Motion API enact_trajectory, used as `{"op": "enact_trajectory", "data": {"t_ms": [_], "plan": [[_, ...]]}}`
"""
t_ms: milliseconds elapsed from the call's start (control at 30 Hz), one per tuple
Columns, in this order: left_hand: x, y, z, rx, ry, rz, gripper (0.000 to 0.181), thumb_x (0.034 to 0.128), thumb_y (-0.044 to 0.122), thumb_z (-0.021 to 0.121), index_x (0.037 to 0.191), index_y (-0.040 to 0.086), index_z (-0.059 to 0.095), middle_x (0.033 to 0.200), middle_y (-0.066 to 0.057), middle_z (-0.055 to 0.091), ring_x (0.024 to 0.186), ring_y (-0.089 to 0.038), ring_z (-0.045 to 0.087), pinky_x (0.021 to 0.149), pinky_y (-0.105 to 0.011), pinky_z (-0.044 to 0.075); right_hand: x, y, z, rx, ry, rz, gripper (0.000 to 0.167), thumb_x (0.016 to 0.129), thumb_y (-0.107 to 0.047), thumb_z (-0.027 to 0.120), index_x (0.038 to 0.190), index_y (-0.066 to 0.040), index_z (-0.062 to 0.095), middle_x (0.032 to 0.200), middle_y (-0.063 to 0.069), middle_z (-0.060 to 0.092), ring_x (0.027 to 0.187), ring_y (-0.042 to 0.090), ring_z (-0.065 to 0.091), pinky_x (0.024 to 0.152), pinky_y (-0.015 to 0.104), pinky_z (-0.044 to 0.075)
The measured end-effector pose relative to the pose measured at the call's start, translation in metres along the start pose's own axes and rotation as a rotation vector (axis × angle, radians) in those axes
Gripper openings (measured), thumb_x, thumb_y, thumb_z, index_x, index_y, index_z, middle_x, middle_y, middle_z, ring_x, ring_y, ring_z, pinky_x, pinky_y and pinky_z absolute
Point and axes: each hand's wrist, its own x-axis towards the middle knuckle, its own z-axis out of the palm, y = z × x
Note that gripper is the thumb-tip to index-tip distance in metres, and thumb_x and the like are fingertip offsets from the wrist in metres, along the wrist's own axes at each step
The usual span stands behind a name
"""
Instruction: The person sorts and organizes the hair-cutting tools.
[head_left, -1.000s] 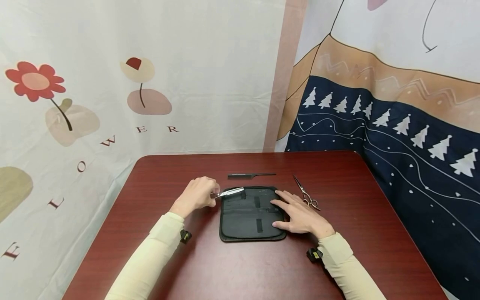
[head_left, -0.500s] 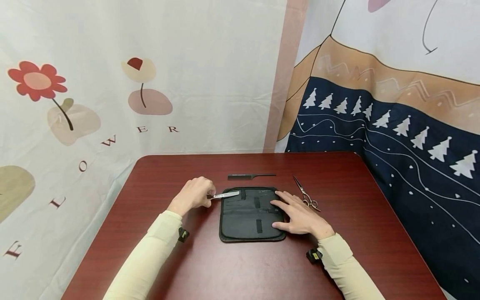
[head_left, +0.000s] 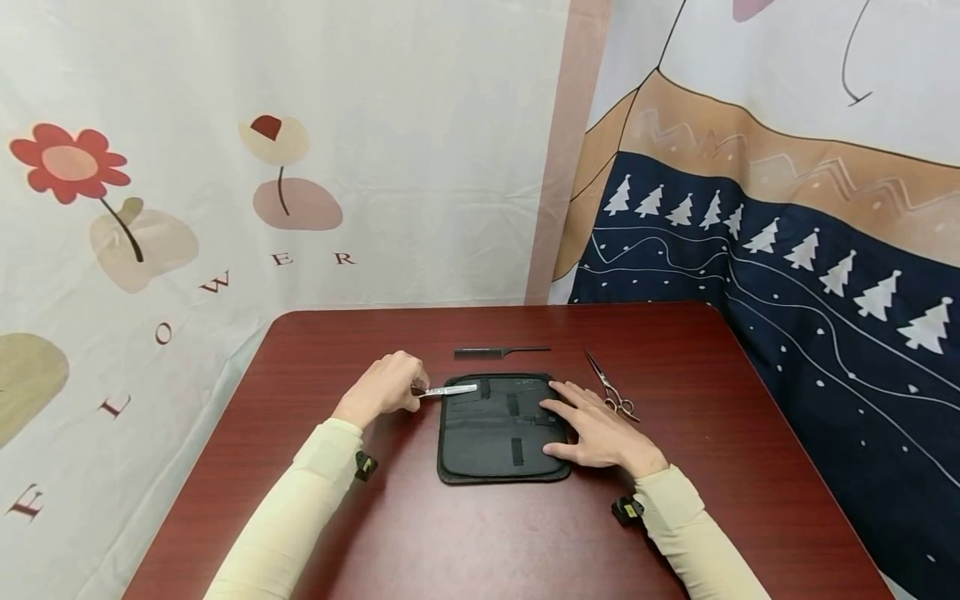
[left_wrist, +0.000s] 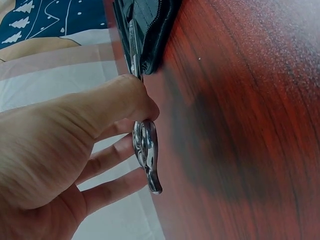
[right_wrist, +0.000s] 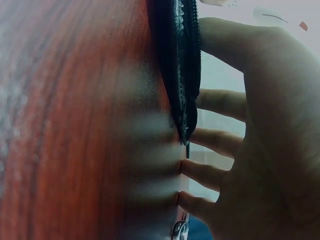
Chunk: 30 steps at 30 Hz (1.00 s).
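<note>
The tabletop point(head_left: 480, 542) is reddish-brown, shiny, w/ rounded far corners. Directly on it lie: a blk zip case point(head_left: 480, 433), approx. midway btwn L & R edges; a blk tail comb point(head_left: 480, 353), nearer to the far edge, approx. parallel w/ it; & silver scissors point(head_left: 611, 389), more to the R edge, tips toward the far edge.

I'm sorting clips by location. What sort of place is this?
Probably an indoor corner made up as a simple recording spot: wrinkled printed sheets hang behind a reddish-brown table, and small black wrist-worn devices hint at filming.
</note>
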Motion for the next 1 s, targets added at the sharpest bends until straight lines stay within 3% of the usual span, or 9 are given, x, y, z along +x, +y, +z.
{"op": "enact_trajectory", "data": {"t_ms": [600,1000], "plan": [[0.007,0.006,0.003,-0.024,-0.005,0.033,0.022,0.0796,0.000,0.089,0.099,0.011,0.090,0.099,-0.004,0.081,0.093,-0.024,0.077,0.082,-0.043,0.066,-0.001,0.001,0.001,0.008,0.000,0.010,0.075,0.103,-0.049,0.079,0.164,-0.012,0.059,0.183,0.022,0.037,0.170,0.052,0.034,0.137,0.074,0.028],[0.014,0.011,0.010,-0.042,-0.007,0.082,0.027,0.0832,0.000,0.088,0.108,0.008,0.091,0.105,-0.005,0.083,0.098,-0.026,0.081,0.086,-0.041,0.068,-0.001,0.001,0.001,0.014,-0.003,0.014,0.075,0.103,-0.050,0.079,0.165,-0.012,0.058,0.183,0.022,0.036,0.170,0.053,0.032,0.137,0.074,0.027]]}}
